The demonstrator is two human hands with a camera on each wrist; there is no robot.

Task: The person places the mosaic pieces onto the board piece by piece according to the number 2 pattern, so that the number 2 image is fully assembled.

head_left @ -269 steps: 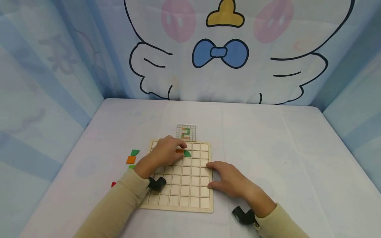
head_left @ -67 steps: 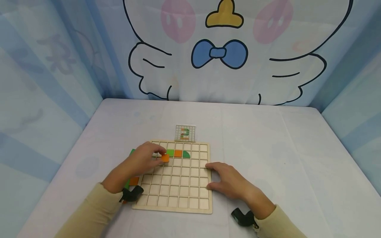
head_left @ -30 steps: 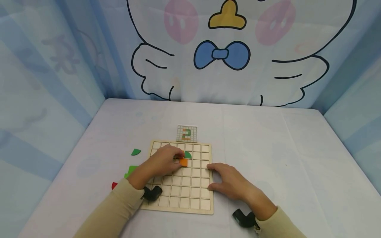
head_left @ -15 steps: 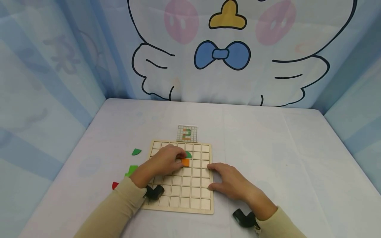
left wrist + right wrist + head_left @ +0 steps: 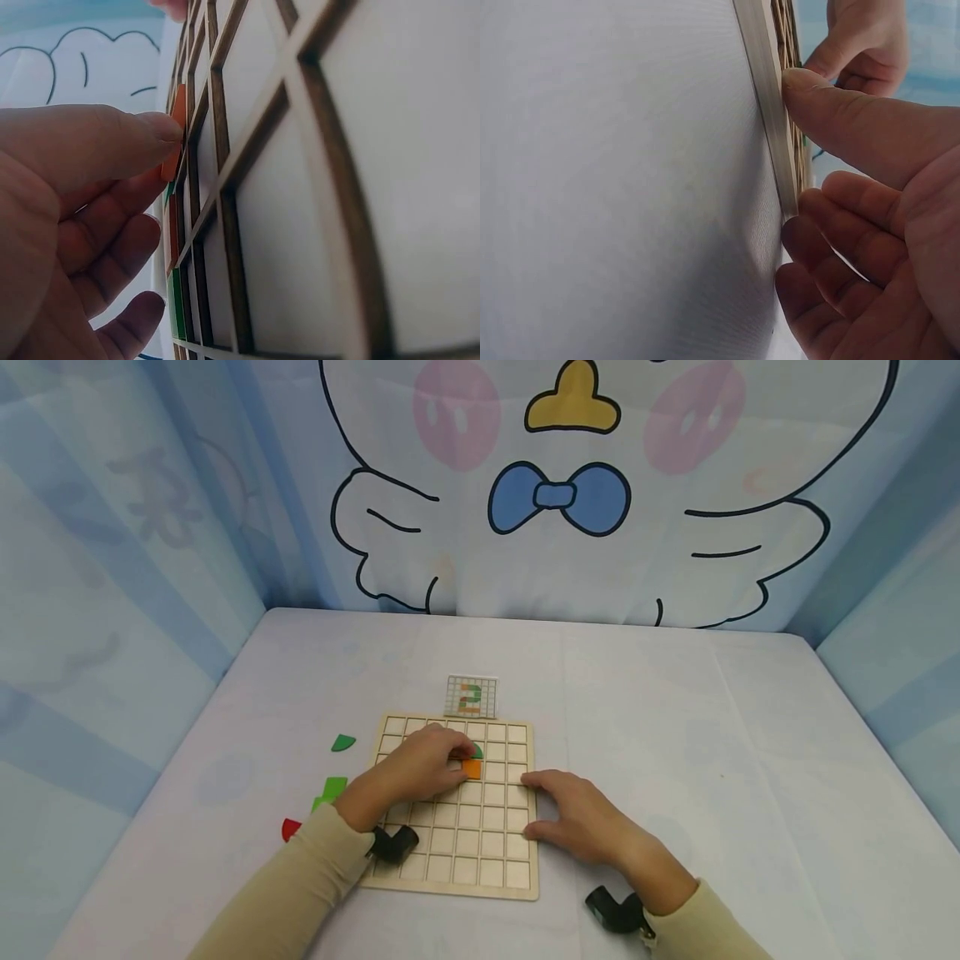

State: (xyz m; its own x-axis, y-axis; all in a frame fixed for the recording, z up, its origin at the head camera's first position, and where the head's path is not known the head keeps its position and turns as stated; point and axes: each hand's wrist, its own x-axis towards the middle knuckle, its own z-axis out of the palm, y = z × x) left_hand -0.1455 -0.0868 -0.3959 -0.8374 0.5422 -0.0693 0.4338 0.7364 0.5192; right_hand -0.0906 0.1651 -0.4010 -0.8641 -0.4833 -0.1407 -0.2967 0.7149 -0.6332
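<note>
My left hand [image 5: 423, 764] reaches over the wooden grid board [image 5: 480, 845] and pinches an orange square tile [image 5: 472, 769] between thumb and index finger. In the left wrist view that orange tile [image 5: 175, 135] stands edge-on, close over the grid, with the other fingers loosely bent. Just above it in the head view, a dark green quarter-circle tile [image 5: 479, 751] sits in a cell, partly covered by the fingers. The rest of that row is hidden by the left hand. My right hand [image 5: 581, 814] touches the board's right edge with thumb and fingertips, spread along the rim.
A small pattern card [image 5: 471, 697] showing a coloured figure on a grid lies behind the board. Left of the board lie a green quarter-circle tile [image 5: 343, 742], light green tiles [image 5: 335, 786] and a red tile [image 5: 291, 829], partly behind the left sleeve.
The left hand has carried the orange tile rightward across the board to below the dark green quarter circle. Earlier, light green and orange tiles showed in that row. The right hand stays put.
</note>
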